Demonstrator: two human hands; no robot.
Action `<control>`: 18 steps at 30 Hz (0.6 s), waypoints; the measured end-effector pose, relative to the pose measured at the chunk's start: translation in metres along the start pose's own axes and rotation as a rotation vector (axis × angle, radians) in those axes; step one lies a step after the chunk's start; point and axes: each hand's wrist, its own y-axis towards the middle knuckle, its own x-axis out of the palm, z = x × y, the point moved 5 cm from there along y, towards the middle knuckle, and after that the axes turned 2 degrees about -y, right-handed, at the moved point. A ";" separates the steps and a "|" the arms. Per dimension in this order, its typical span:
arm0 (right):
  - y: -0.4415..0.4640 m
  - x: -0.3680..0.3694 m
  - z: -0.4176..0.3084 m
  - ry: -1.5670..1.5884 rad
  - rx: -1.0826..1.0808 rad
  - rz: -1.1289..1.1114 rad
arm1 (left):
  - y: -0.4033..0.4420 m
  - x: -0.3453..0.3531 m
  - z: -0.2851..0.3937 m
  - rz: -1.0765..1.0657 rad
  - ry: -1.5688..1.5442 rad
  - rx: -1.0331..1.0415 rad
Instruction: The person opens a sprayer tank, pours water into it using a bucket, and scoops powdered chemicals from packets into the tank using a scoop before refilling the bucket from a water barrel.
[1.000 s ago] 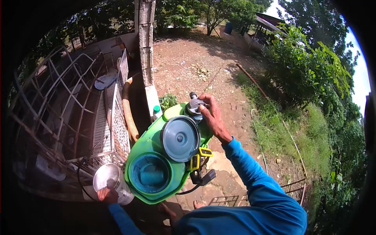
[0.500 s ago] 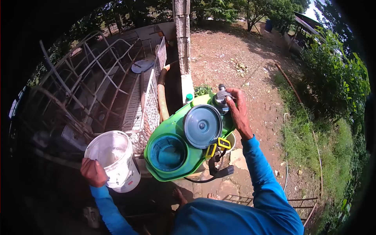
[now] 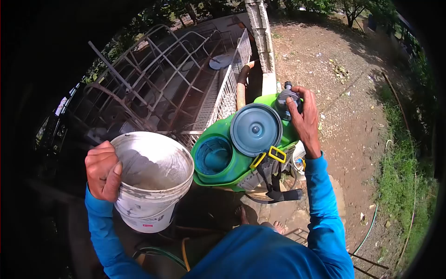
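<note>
My left hand (image 3: 103, 172) grips the rim of a white plastic bucket (image 3: 146, 207), with the thumb on the outside. The bucket's mouth faces up; whether the pale bottom holds liquid I cannot tell. Just right of it stands a green backpack sprayer (image 3: 216, 128), its round filling hole uncovered and blue inside. A blue-grey screw lid (image 3: 244, 123) lies flat on the sprayer beside that hole. My right hand (image 3: 306, 118) has its fingers closed around a dark grey cylindrical fitting (image 3: 284, 104) on the sprayer's far right corner. Yellow buckles (image 3: 277, 154) and black straps hang at its near side.
A metal pen frame (image 3: 162, 69) with a white slatted panel (image 3: 227, 88) stands at left. Behind the sprayer are a ribbed hose (image 3: 240, 95) and a concrete post (image 3: 261, 39). A white container (image 3: 298, 156) sits right of the sprayer. Grass (image 3: 404, 172) borders the dirt at right.
The bucket has come up closer to the camera and nearer the sprayer, in my left hand. My right hand stays on the grey fitting. The whole view has shifted, moving the background rightward.
</note>
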 end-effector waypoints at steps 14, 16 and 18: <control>-0.002 -0.003 -0.003 -0.002 -0.034 0.047 | 0.040 0.040 0.015 -0.345 0.023 0.014; -0.001 -0.003 -0.003 -0.002 -0.025 0.042 | 0.045 0.040 0.014 -0.374 0.030 0.018; -0.002 -0.002 -0.002 0.002 -0.004 0.038 | 0.048 0.041 0.013 -0.406 0.045 0.018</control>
